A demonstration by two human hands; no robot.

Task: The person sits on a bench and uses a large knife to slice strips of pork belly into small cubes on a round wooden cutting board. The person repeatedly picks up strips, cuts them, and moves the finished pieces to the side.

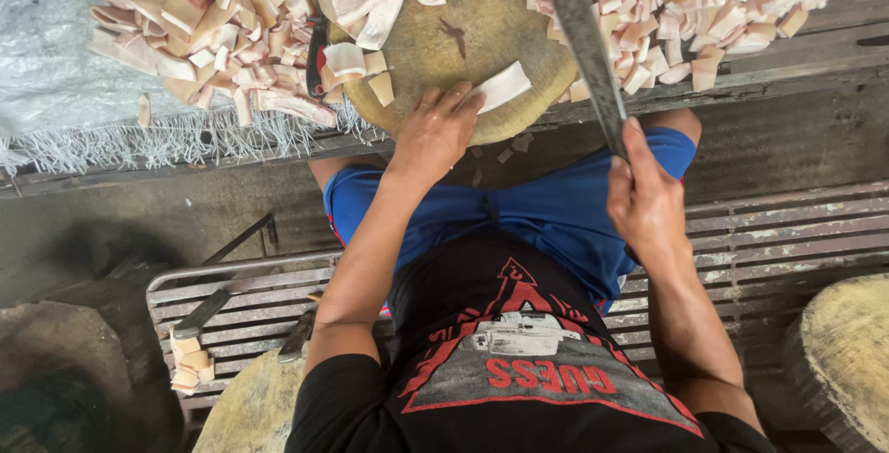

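Nearest the camera, the person's black printed shirt (519, 360) and blue shorts (546, 212) fill the lower middle of the view, above a bench of metal slats (769, 231). On the bench at the person's left lie two knives (208, 309) and a small stack of pale cut pieces (188, 365).

Both bare forearms run up and away from the body. The right hand (644, 198) is raised over the right thigh, wrist bent slightly back, its fingers wrapped tight around the handle of a long cleaver (579, 36), with the thumb laid along the top. The blade runs up and to the left, crossing the right edge of the round wooden chopping block (463, 41).

The left arm stretches further, elbow bent, to the near edge of the block. The left hand (435, 129) lies palm down with its fingers spread and extended, and the fingertips press on one end of a white strip of pork fat (502, 87), which lies flat on the block's near right part, close to the blade. That hand is open, pinning rather than gripping.

Further out, a few more strips (356, 59) rest on the block's left side. Beyond, heaps of cut pink-and-white pieces (204, 27) lie on a grey woven sheet (46, 64) to the left, and another heap (713, 8) on the wooden planks (833, 45) to the right.
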